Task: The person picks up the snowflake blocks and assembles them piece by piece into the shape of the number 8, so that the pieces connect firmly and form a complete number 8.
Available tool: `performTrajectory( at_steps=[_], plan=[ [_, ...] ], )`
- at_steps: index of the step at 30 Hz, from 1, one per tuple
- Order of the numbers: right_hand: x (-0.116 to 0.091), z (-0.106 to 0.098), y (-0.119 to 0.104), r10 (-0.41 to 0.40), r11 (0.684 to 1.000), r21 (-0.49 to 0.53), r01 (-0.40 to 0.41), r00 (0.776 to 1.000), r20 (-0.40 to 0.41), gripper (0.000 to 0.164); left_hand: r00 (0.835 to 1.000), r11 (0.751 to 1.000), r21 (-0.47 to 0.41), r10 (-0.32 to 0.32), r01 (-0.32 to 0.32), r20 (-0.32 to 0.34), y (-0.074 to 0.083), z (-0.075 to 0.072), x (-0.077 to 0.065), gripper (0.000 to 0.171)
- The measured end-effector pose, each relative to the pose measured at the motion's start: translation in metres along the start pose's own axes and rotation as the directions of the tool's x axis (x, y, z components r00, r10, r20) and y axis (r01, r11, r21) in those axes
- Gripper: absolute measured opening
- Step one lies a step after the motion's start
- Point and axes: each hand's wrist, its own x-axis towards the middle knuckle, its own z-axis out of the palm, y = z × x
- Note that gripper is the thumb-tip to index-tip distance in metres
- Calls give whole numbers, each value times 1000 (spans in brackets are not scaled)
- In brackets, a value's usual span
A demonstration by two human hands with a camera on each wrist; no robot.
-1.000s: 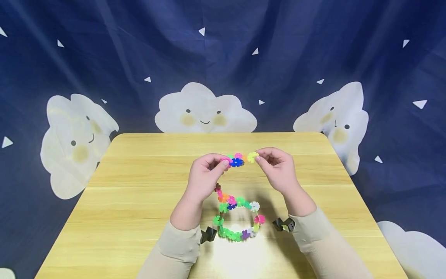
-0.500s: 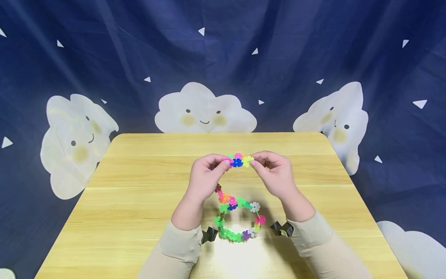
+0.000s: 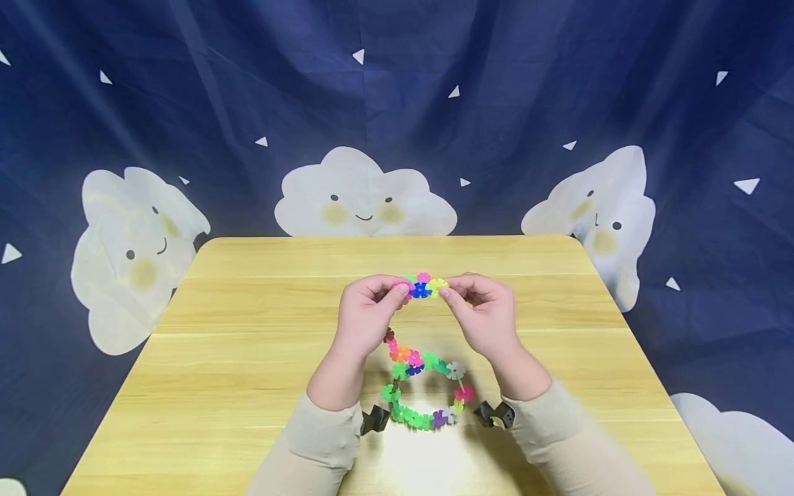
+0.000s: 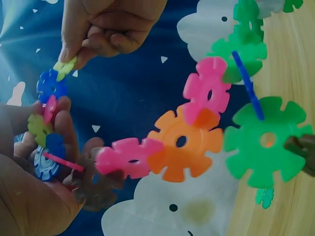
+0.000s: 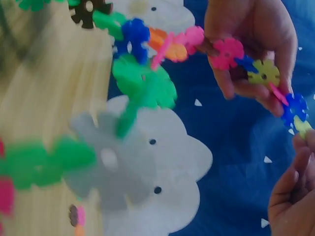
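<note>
A long chain of colourful slotted snowflake discs [image 4: 165, 130] runs down from my left hand [image 3: 366, 311] into a ring-shaped loop [image 3: 423, 420] over the table's near part. Thumb and fingers of that hand grip the chain close to its upper end, around a pink disc [image 3: 404, 283]. Beyond them a blue disc [image 3: 420, 291] sticks out to the right. My right hand [image 3: 486, 313] pinches a yellow disc [image 4: 64, 69] between thumb and forefinger, its edge against the blue one. Both hands are raised, fingertips facing each other.
Behind the blue disc show a pink disc [image 3: 424, 276] and a bit of green. Small brown, pink and orange pieces [image 5: 78, 219] lie lower down in the right wrist view. The wooden table [image 3: 248, 310] ends before a dark blue cloud-print curtain [image 3: 397, 83].
My right hand has come left and slightly down with the yellow disc, bringing it up against the blue one. The left hand has hardly moved; the hanging loop shifts slightly.
</note>
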Motion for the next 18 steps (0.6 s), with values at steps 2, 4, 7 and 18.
performTrajectory(
  at_steps=[2, 4, 7, 18],
  plan=[
    [-2, 3, 1, -11, 1000, 18, 11, 1000, -11, 11, 1000, 1000, -4, -2, 2, -6, 0, 1, 0, 9],
    [-2, 3, 1, -27, 999, 30, 27, 1000, -9, 13, 1000, 1000, -5, 9, -9, 7, -1, 0, 0, 9],
    [0, 1, 0, -53, 999, 13, 53, 998, 25, 15, 996, 999, 8, 37, -38, 82, 0, -3, 2, 8],
    [15, -21, 39, 221, 974, -69, -216, 972, 82, 11, 987, 992, 122, -42, 23, 155, 4, -8, 4, 10]
  ],
)
